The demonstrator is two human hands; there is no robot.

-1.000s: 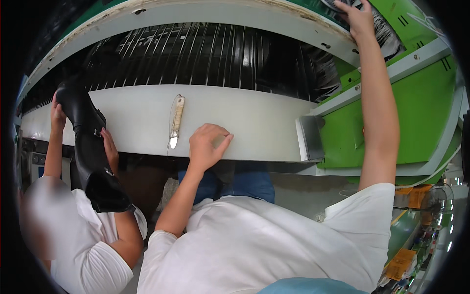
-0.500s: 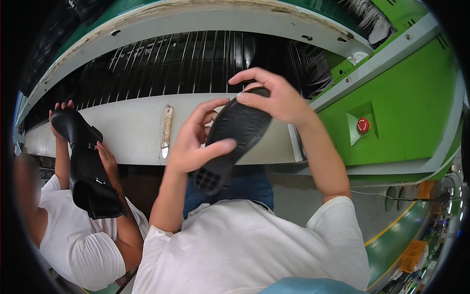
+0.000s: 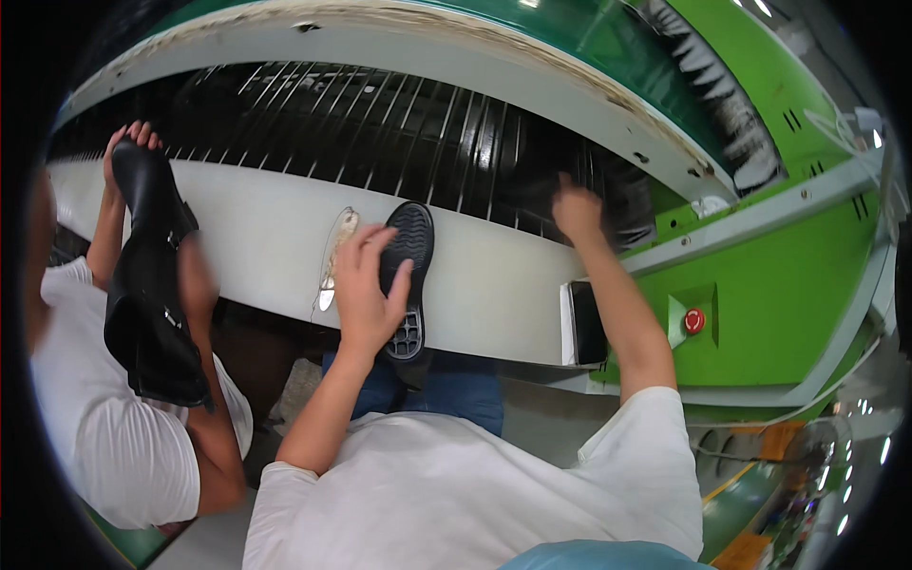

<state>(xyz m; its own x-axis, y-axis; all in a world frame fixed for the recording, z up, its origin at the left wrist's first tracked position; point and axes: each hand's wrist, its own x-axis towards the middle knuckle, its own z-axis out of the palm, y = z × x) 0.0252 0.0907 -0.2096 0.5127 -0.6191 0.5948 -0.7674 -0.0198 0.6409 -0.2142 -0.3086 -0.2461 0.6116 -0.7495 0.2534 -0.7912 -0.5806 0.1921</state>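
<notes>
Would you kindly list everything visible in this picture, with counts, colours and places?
Shoe sole: one, black, tread up, on the white ledge, under the left hand.
Tool: one, pale handle, lying on the ledge left of the sole.
White ledge: one, curved, across the middle.
Black rack: one, thin metal bars, behind the ledge.
Green machine: one, right side.
Red button: one, on the green machine.
Boot: one, black, held by a co-worker at left.
Left hand: gripping the sole.
Right hand: reaching into the rack.
</notes>
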